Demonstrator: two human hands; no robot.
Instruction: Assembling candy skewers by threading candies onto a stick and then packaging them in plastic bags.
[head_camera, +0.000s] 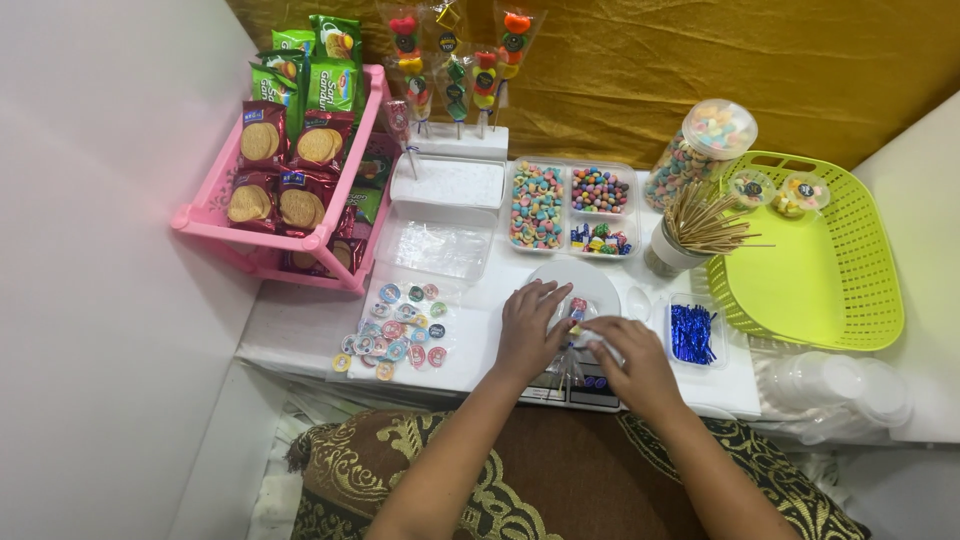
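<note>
My left hand (530, 325) and my right hand (628, 358) meet over a small clear plastic bag (572, 345) with a few coloured candies in it, near the table's front edge. Both hands pinch the bag, the left from its left side, the right from its right. Under the bag sits a round white dish (590, 280) on a small scale whose front edge (590, 392) shows below my hands. How the fingers close on the bag is partly hidden.
A pink rack (300, 235) of biscuit packs stands at left. Round stickers (395, 330) lie on a clear sheet. Candy trays (570, 205), a candy jar (700, 150), a cup of skewers (690, 235), blue twist ties (692, 333) and a green basket (820, 270) fill the right.
</note>
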